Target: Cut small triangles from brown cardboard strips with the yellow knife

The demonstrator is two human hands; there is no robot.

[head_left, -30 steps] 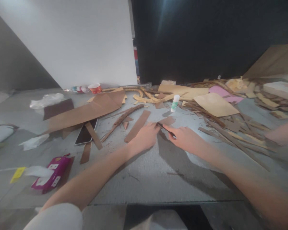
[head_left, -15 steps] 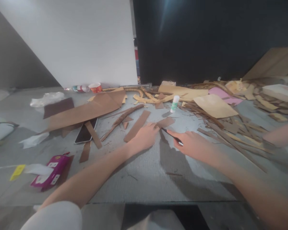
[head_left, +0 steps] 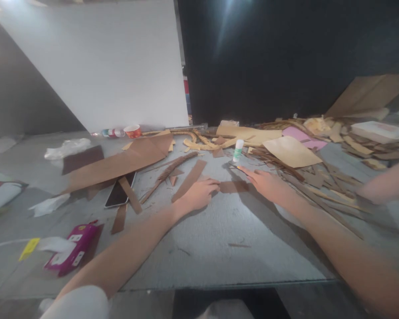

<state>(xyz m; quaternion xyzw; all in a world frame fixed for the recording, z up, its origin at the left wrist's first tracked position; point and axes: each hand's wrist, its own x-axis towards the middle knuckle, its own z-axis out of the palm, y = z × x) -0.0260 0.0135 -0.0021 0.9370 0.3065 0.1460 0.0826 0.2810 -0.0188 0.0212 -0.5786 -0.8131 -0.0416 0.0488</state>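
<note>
Between two hands, a short brown piece under light fingers

Across the grey work surface (head_left: 186, 261), the largest sheet, long and brown (head_left: 119, 166), lies to the left, partly over a phone (head_left: 117, 195), leaving the middle for handwork; at the far right another person's forearm (head_left: 389, 179) reaches in beside loose strips (head_left: 329, 181), apart from these hands; the left hand (head_left: 198, 195) is low and ungripped, its loosely bent fingers at the near left end of the short brown piece (head_left: 234, 187), probably to stop it sliding; the right hand (head_left: 264, 182) comes over the piece's other end, its fingers seemingly closed on a slim dark tool (head_left: 233, 165), held out past the fingertips perhaps to give its tip room, though blur hides what it is; just beyond, a glue stick (head_left: 238, 150) stands upright, likely for easy reach
</note>
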